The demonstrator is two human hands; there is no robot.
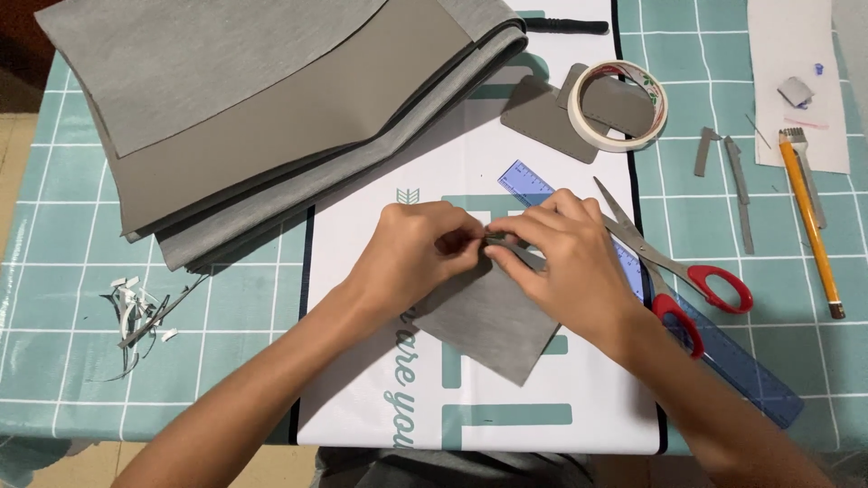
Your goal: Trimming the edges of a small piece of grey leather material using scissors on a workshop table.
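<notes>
While both hands met at mid-frame, the left hand (411, 253) and right hand (561, 253) had their fingers (506, 237) pinched shut on the top edge of a grey piece (488, 321) lying on the white sheet (542, 407). Just right lay red-handled scissors (674, 267) over a blue ruler (723, 352). Folded grey fabric (262, 108) filled the upper left, with a tape roll (619, 104) at the upper right of the bench (54, 361).
</notes>
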